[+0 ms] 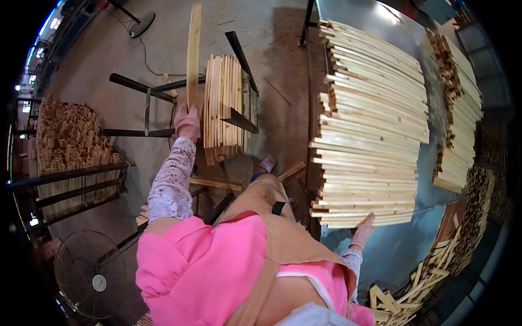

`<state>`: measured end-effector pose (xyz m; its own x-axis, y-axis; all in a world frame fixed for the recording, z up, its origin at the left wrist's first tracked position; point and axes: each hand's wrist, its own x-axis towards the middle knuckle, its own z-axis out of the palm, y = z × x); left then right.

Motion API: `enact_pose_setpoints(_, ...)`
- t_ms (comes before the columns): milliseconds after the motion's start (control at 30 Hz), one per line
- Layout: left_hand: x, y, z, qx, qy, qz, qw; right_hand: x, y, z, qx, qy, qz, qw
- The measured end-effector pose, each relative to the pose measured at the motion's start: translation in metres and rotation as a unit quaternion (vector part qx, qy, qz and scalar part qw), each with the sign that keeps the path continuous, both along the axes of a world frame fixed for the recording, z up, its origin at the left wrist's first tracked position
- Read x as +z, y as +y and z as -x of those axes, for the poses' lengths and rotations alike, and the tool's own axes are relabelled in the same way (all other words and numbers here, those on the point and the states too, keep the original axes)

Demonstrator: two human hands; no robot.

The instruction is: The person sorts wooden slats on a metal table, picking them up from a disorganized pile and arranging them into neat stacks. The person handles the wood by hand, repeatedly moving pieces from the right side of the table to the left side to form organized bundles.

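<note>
My left hand [187, 124], in a pinkish glove, is closed around the near end of a long pale wooden strip [193, 54]. The strip points away from me, above a black metal rack [147, 111]. Just right of it, a stack of similar strips [223, 98] lies between the rack's black bars. My right hand [363, 231], gloved too, is at the near edge of a wide row of wooden strips [372, 130] on the metal-topped table. Its fingers stretch forward and touch the nearest strip; their undersides are hidden.
Another row of strips [462, 108] lies farther right on the table [375, 252]. Loose offcuts [399, 304] are heaped at the lower right. A crate of upright wood pieces [76, 136] stands at left, with a round fan [89, 274] below it. A cable [144, 54] crosses the floor.
</note>
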<state>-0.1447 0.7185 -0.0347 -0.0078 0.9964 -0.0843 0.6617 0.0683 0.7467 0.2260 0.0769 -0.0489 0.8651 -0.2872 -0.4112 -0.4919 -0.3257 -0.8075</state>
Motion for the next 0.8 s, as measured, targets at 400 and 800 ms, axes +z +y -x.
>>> enact_pose_setpoints(400,-0.079,-0.006,0.005,0.039,-0.263,0.176,0.948,-0.048,-0.065,-0.020,-0.007,0.080,0.087,0.993)
enact_pose_setpoints(800,0.016,-0.147,-0.171,-0.315,-0.223,-0.134,0.913,0.102,-0.022,0.095,0.320,-0.041,0.358,0.876)
